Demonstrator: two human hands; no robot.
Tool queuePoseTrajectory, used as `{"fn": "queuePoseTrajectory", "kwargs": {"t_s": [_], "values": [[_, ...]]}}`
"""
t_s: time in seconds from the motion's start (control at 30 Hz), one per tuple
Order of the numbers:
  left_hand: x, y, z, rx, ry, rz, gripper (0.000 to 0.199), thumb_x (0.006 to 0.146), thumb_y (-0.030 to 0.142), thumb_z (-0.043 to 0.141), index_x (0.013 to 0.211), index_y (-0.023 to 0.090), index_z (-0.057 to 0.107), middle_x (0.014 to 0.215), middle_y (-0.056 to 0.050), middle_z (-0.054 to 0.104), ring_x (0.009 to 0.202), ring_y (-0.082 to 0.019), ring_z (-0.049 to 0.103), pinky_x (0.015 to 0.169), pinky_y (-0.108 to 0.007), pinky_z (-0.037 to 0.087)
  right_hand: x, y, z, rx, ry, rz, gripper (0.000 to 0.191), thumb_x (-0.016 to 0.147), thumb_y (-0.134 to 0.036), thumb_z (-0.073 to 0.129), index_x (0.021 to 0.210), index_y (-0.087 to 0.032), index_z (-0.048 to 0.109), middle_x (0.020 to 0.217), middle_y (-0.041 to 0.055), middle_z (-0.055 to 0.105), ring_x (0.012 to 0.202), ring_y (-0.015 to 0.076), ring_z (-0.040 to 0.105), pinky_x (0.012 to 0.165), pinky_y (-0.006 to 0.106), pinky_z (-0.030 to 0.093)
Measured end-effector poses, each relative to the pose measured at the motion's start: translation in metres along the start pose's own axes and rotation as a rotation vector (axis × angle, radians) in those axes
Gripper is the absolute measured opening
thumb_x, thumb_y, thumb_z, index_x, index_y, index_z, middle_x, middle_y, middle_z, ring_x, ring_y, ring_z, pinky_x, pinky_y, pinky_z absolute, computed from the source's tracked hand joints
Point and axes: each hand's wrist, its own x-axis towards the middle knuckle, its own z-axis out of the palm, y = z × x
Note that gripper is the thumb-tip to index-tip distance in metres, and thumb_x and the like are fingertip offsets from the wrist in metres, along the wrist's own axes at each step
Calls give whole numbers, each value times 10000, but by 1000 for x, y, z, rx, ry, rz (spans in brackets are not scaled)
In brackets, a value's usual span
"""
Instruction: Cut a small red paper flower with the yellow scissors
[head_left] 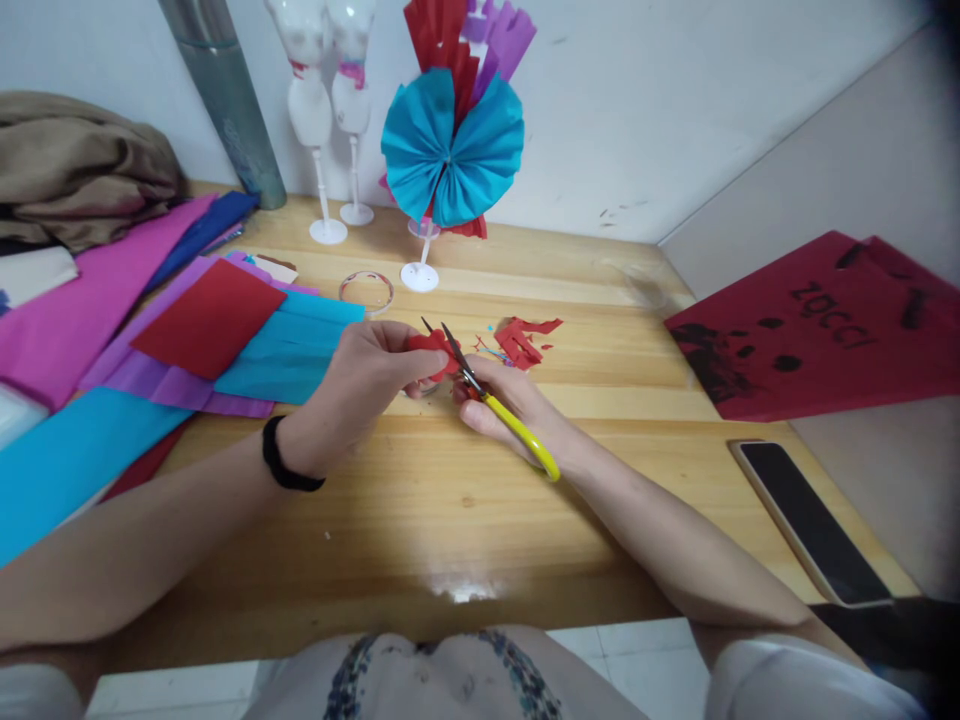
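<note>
My left hand (375,362) pinches a small piece of red paper (429,352) over the middle of the table. In my right hand (514,395) is a pair of scissors (521,437) with yellow handles. Their blades point up and left, parted at the tips, right at the red paper; whether they are cutting into it I cannot tell. Red paper scraps (519,343) lie on the table just beyond my right hand. A roll of clear tape (367,290) rests behind my left hand.
Colored paper sheets (292,345) are piled at left. At the back stand a bottle (229,105), white mannequin figures (309,110) and one figure dressed in a blue pleated paper fan (450,150). A phone (814,520) and a red bag (817,330) are at right.
</note>
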Motion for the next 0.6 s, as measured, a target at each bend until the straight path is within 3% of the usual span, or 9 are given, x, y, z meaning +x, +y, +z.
{"fn": "queuePoseTrajectory", "kwargs": {"t_s": [0.27,0.47,0.6], "values": [[-2,3,0,5,8,-72,90,615,230,797,571,171,746,582,-43,690,535,-122,547,516,-254,411,-1,4,4,-53,21,-2,689,941,-799,498,1127,-161,678,855,43,611,730,188,521,677,315,409],[-4,5,1,-55,10,-108,62,613,187,796,583,153,754,572,-28,671,517,-95,524,511,-230,410,0,7,7,-163,87,-27,663,924,-809,505,1080,-184,663,829,45,608,711,204,526,695,335,410],[-3,4,1,-63,20,-106,61,623,179,797,585,151,757,578,-29,673,522,-93,523,507,-227,410,1,-2,6,-180,66,12,644,920,-802,525,1045,-183,652,799,32,584,696,195,501,685,325,401]]}}
